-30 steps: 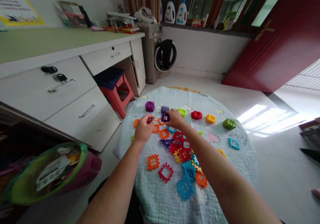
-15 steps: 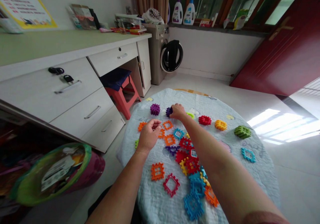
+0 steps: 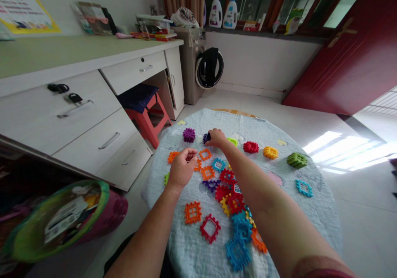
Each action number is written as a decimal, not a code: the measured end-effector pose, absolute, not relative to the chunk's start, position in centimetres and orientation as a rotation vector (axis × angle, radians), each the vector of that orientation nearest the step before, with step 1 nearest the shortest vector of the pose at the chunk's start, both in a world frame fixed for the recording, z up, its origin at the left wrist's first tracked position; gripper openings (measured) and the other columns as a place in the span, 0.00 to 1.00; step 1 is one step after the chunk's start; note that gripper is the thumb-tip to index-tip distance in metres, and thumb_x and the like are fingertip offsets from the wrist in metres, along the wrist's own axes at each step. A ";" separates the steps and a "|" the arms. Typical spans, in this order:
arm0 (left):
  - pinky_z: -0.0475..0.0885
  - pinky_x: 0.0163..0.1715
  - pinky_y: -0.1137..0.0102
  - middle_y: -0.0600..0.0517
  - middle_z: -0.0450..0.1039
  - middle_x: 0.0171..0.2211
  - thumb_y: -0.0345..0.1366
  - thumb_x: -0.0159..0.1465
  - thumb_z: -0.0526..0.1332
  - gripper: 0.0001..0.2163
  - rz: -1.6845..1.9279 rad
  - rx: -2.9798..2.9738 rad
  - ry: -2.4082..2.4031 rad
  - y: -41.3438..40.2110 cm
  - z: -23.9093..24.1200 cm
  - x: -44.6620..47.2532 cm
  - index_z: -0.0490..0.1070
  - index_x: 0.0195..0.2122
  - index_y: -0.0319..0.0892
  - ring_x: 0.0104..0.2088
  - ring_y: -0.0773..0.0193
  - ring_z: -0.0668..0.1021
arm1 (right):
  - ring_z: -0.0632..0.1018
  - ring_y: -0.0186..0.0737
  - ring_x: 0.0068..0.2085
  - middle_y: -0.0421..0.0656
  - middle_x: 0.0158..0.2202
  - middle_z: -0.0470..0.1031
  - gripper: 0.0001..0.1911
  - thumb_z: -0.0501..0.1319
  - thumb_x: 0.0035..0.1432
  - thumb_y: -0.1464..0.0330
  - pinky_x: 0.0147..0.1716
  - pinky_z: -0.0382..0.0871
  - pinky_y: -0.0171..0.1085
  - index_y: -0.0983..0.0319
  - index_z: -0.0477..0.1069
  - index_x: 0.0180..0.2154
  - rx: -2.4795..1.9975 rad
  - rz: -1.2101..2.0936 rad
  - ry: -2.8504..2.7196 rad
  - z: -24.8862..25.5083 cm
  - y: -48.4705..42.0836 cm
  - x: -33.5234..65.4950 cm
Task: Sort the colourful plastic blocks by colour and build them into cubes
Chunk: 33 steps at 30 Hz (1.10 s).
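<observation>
At the far side of the round table, my right hand (image 3: 217,138) is closed on dark purple interlocking building tiles (image 3: 206,138), mostly hidden by its fingers. My left hand (image 3: 183,167) hovers loosely curled over the cloth, its thumb apart from the fingers and nothing visible in it. Close to it lie an orange frame tile (image 3: 205,154) and another orange tile (image 3: 207,172). A purple stack (image 3: 189,135) sits left of my right hand. Lime green tiles (image 3: 232,141) show just behind my right wrist. Between my arms spreads a loose pile with red tiles (image 3: 235,203) and blue tiles (image 3: 238,253).
Along the right side stand a red stack (image 3: 251,147), a yellow stack (image 3: 271,152) and a green stack (image 3: 297,160), with a light blue frame (image 3: 304,188) nearer. A filled bin (image 3: 116,207) and a stool (image 3: 158,119) stand left of the cloth-covered table (image 3: 322,228).
The whole view has shifted slightly, moving the scene a little to the left. Both hands keep nearly the same places over the table, the right one still at the dark purple tiles.
</observation>
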<state>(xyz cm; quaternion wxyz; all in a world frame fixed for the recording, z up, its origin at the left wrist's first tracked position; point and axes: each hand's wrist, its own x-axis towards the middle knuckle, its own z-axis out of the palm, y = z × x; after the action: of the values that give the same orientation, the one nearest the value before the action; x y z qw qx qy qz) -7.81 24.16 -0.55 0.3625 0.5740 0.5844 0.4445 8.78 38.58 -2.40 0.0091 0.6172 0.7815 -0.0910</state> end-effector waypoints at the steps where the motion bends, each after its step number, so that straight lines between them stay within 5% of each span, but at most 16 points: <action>1: 0.71 0.37 0.68 0.50 0.76 0.32 0.35 0.57 0.59 0.09 1.145 1.478 1.507 24.2 -0.5 -7.8 0.72 0.38 0.40 0.33 0.63 0.77 | 0.70 0.52 0.50 0.52 0.50 0.69 0.26 0.65 0.49 0.58 0.46 0.66 0.43 0.60 0.69 0.49 1.928 -0.296 2.440 -2.4 38.6 8.7; 8: 0.71 0.37 0.68 0.51 0.75 0.32 0.37 0.56 0.59 0.10 1.101 1.518 1.504 24.2 -0.5 -7.4 0.72 0.37 0.40 0.33 0.63 0.77 | 0.67 0.53 0.55 0.54 0.56 0.65 0.41 0.67 0.47 0.56 0.51 0.64 0.46 0.64 0.58 0.59 2.111 -0.315 2.598 -0.7 36.2 11.0; 19: 0.70 0.37 0.69 0.51 0.77 0.33 0.39 0.55 0.58 0.09 0.800 1.816 1.402 23.4 -2.2 -5.6 0.72 0.35 0.42 0.33 0.62 0.77 | 0.74 0.45 0.47 0.50 0.49 0.72 0.22 0.63 0.54 0.66 0.47 0.66 0.42 0.62 0.68 0.52 2.208 -0.469 2.428 4.9 17.7 26.3; 25: 0.70 0.35 0.69 0.50 0.78 0.32 0.38 0.55 0.57 0.10 0.582 2.055 1.443 22.7 -2.4 -4.7 0.73 0.37 0.43 0.33 0.60 0.78 | 0.76 0.40 0.40 0.46 0.40 0.76 0.16 0.62 0.53 0.69 0.40 0.66 0.36 0.62 0.71 0.46 2.167 -0.691 2.272 1.9 9.5 26.9; 33: 0.69 0.36 0.68 0.49 0.78 0.33 0.37 0.56 0.57 0.10 0.511 2.115 1.422 22.6 -2.7 -4.4 0.73 0.36 0.43 0.34 0.59 0.78 | 0.73 0.36 0.36 0.44 0.37 0.72 0.09 0.59 0.55 0.69 0.37 0.61 0.34 0.62 0.72 0.40 2.231 -0.591 2.295 -1.6 10.6 24.4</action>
<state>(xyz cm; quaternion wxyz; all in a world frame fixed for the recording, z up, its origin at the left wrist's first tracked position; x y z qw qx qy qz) -4.41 22.62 -2.68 0.2678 0.7840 0.5271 0.1892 24.38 10.61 -1.65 -0.0563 0.6844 0.7040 -0.1814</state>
